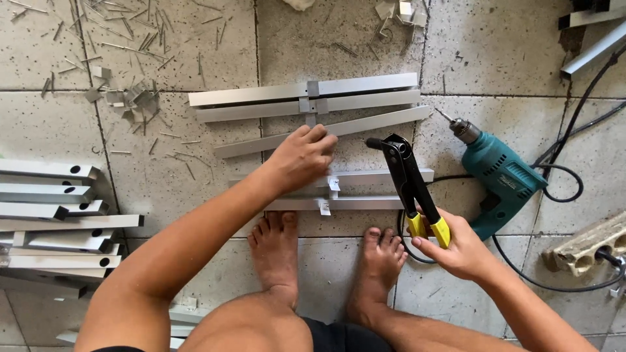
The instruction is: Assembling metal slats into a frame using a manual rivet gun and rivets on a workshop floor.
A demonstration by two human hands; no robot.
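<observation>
Several long aluminium slats (365, 98) lie side by side on the tiled floor, joined across the middle by a short metal strip (313, 103). My left hand (301, 156) rests fingers-down on the angled third slat (385, 121), near the strip. My right hand (456, 244) grips the yellow handles of a black hand riveter (409, 179), whose head points up toward the slats. Two more slats (365, 190) lie just in front of my bare feet (326, 251).
A teal electric drill (499, 173) with a black cord lies right of the slats. A stack of aluminium channel pieces (55, 218) fills the left side. Metal offcuts and rivet pins (127, 98) litter the upper left. A power strip (587, 244) sits at right.
</observation>
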